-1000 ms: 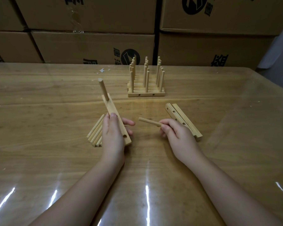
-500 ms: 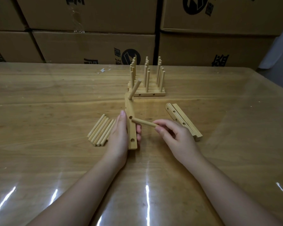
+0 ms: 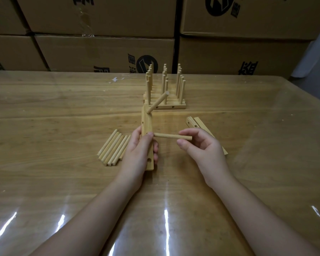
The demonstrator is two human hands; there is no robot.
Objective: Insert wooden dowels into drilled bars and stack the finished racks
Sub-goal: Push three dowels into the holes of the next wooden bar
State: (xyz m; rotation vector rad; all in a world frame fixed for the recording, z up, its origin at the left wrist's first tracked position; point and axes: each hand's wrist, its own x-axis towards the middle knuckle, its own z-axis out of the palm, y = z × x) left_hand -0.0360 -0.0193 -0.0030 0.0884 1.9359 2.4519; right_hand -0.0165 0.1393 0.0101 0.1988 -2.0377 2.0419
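A stack of finished pale wooden racks (image 3: 174,106), with round pegs standing up, sits at the back of the shiny wooden table (image 3: 63,108). So some of the work is done. One rack is only partly made. The long pale wooden bar with holes (image 3: 146,124) has one short round peg (image 3: 157,102) stuck in its far end, and other holes are empty. A row of loose round wooden sticks (image 3: 112,148) lies just left of the left hand (image 3: 139,152). Two spare drilled bars (image 3: 193,123) lie behind the right hand (image 3: 201,150). I think a lot is left to do.

The left hand is wrapped round the bar and holds it up on its edge. The right hand pinches a round wooden dowel (image 3: 172,136) lying sideways. Its left tip is right at the middle hole, by the left thumb. I cannot tell if the tip is in. The hands are near but apart.
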